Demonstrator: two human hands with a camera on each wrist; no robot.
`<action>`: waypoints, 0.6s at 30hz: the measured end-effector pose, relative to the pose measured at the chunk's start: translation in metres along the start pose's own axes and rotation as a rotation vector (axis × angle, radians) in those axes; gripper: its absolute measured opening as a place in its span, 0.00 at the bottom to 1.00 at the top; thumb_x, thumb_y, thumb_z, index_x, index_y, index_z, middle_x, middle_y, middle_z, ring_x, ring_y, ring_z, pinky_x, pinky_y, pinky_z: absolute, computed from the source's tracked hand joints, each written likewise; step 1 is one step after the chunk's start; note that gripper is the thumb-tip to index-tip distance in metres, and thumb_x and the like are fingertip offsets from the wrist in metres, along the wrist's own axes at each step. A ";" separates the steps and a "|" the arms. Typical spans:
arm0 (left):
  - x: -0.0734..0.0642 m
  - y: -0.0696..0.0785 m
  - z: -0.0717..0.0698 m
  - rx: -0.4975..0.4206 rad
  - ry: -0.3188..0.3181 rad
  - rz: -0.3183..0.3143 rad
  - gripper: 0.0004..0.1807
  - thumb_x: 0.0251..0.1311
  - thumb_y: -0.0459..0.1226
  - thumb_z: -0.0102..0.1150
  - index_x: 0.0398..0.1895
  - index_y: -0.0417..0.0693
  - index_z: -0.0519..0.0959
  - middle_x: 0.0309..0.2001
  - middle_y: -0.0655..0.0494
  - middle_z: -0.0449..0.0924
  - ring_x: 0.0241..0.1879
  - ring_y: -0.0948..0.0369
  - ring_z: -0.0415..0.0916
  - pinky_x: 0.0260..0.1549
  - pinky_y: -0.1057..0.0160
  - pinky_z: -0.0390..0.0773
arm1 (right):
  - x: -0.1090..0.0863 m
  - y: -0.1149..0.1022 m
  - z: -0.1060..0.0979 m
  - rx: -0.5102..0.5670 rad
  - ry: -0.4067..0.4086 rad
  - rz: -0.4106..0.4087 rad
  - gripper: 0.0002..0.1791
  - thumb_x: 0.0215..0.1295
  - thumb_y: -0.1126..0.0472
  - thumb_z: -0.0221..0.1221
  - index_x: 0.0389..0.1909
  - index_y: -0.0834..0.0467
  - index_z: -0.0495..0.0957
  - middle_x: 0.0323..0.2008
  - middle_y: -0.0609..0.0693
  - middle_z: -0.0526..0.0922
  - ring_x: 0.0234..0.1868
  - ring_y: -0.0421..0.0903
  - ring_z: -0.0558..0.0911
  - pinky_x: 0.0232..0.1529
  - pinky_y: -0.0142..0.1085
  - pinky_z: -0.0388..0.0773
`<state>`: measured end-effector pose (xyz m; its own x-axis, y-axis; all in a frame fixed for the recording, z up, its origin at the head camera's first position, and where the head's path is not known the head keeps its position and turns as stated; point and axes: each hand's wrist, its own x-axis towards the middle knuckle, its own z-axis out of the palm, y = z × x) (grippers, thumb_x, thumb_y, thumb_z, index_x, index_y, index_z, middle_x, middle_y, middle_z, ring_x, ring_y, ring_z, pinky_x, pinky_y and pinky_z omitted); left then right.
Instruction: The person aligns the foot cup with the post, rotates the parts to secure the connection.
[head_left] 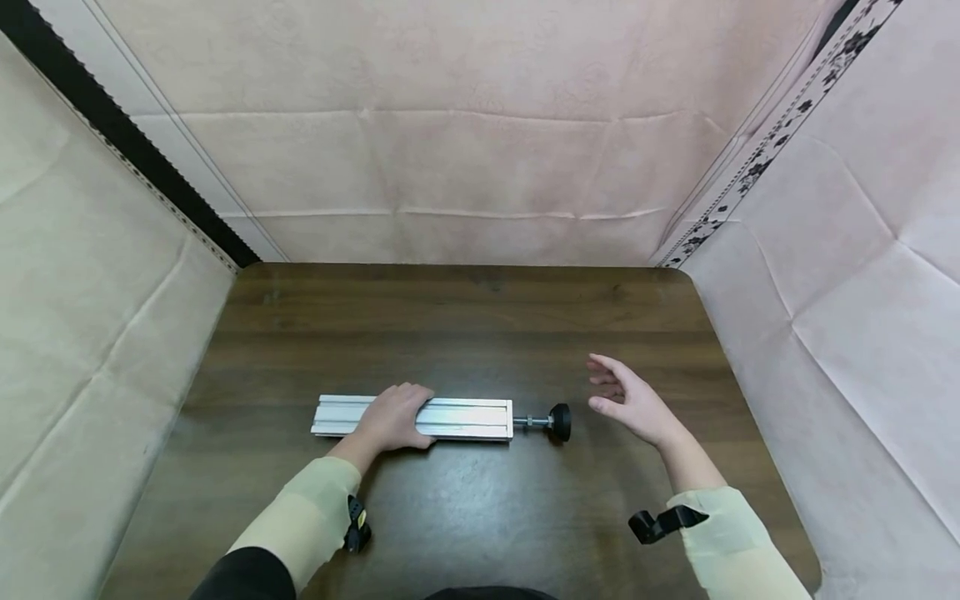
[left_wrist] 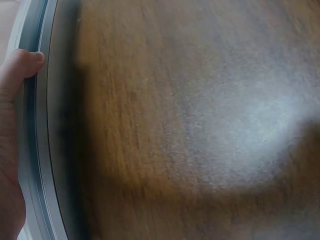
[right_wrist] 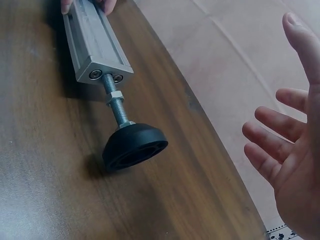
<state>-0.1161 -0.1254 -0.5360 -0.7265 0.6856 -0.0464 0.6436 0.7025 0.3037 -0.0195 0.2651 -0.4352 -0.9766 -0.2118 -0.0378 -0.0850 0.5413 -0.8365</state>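
An aluminium profile [head_left: 468, 418] lies lengthwise across the wooden table in the head view. My left hand [head_left: 393, 418] grips it across its middle, thumb on the near side and fingers over the far side. From the profile's right end comes a threaded leveling foot [right_wrist: 134, 145], with a nut [right_wrist: 115, 96] on its steel rod and a round black base. My right hand [head_left: 633, 402] is held to the right of the foot, apart from it, fingers loosely spread and holding nothing. The left wrist view shows the left thumb [left_wrist: 30, 62] on the profile's grooved edge.
The brown wooden table [head_left: 480, 333] has rounded far corners. Pale cloth [head_left: 465, 167] hangs behind it and on both sides, with a floral border strip [head_left: 772, 150] at right. Black camera straps [head_left: 667, 523] sit on the wrists.
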 end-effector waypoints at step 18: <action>0.000 -0.002 0.016 -0.005 0.022 0.016 0.40 0.40 0.58 0.66 0.56 0.44 0.73 0.52 0.51 0.75 0.53 0.53 0.71 0.53 0.50 0.68 | -0.001 -0.007 0.001 -0.040 0.017 -0.018 0.37 0.61 0.63 0.61 0.68 0.64 0.54 0.62 0.63 0.65 0.56 0.58 0.71 0.51 0.55 0.68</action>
<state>-0.1138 -0.1234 -0.5515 -0.7212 0.6924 -0.0204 0.6541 0.6905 0.3088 -0.0176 0.2610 -0.4298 -0.9779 -0.2086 -0.0133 -0.1106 0.5700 -0.8142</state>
